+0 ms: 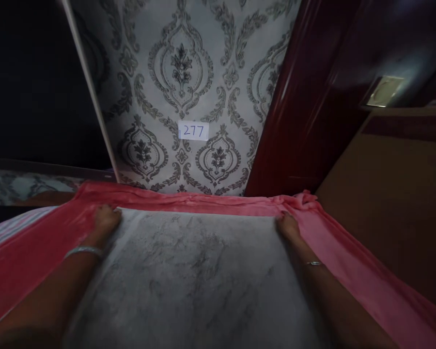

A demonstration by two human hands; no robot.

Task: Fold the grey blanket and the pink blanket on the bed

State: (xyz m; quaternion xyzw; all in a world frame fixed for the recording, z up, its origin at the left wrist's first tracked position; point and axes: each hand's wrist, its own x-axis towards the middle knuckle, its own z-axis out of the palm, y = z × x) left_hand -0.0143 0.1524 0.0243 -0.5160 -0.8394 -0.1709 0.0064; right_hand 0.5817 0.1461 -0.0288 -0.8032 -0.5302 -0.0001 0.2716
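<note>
Patterned wallpaper [181, 99]: it rises just beyond the blanket, so you probably have little room to reach past the far side
Pink blanket [29, 266]: it lies under the sheet and shows to the left, right and beyond; it looks plush, so expect it to give under pressure and ruck up if you drag across it
Grey marbled sheet [203, 271]: it lies spread on the pink blanket between your arms, running out of the bottom of the view; it looks thin, likely light and flexible, easy to crease, though you cannot tell its material here
Far edge [199, 214]: it runs nearly straight between your hands; the corners are the best hold, as a grip in the middle would likely let them sag
Left hand [107, 220]: at the far left corner, fingers curled in with barely a gap, apparently pinching the sheet
Right hand [288, 225]: at the far right corner, fingers likewise closed over the sheet, exact contact blurred
Bracelets [84, 250]: one on each wrist; watch that neither snags the sheet
</note>
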